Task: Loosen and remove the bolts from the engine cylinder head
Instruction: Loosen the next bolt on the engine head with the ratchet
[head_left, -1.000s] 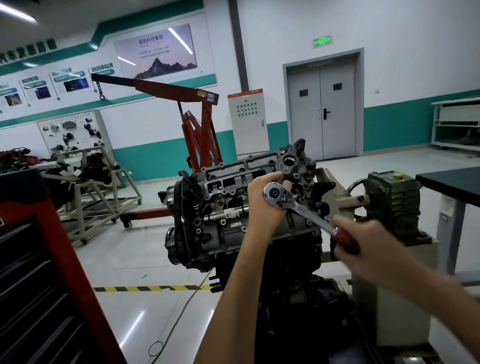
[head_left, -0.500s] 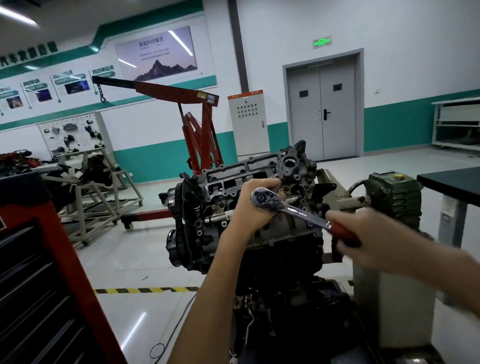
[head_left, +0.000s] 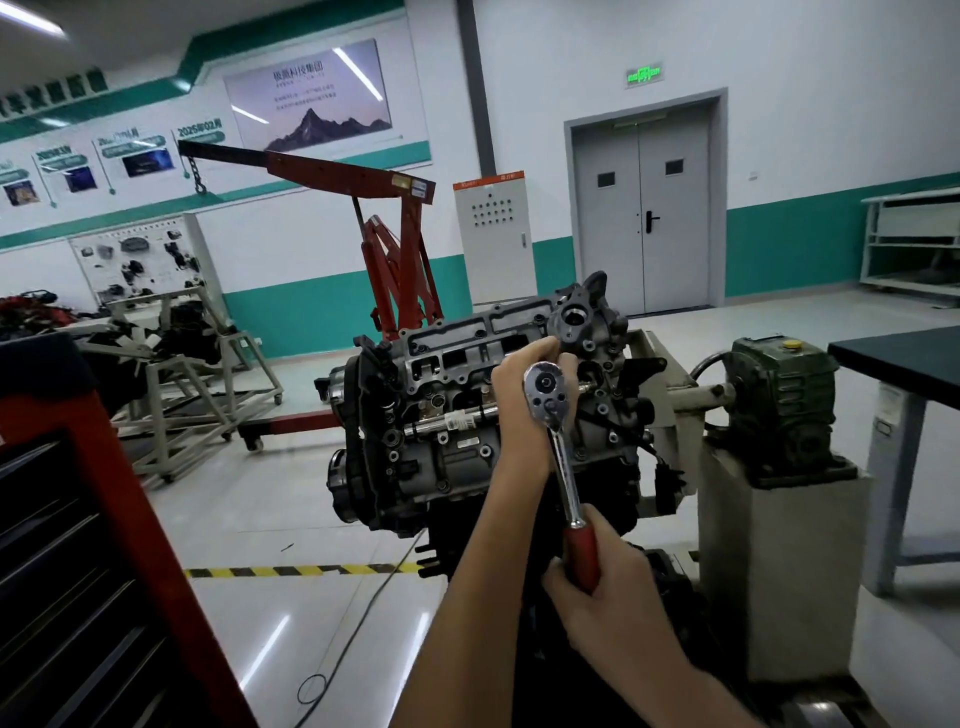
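The ratchet (head_left: 563, 467) handle points to six o'clock in the right hand's (head_left: 608, 597) grip; the left hand (head_left: 519, 400) cups its head, the bolt probably hidden behind.

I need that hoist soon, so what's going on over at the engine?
A person is working on the engine, using a ratchet wrench on its cylinder head. The left hand cups the wrench's head against the cylinder head, while the right hand grips the red handle, which points down toward the person. The bolt itself is hidden behind the hand.
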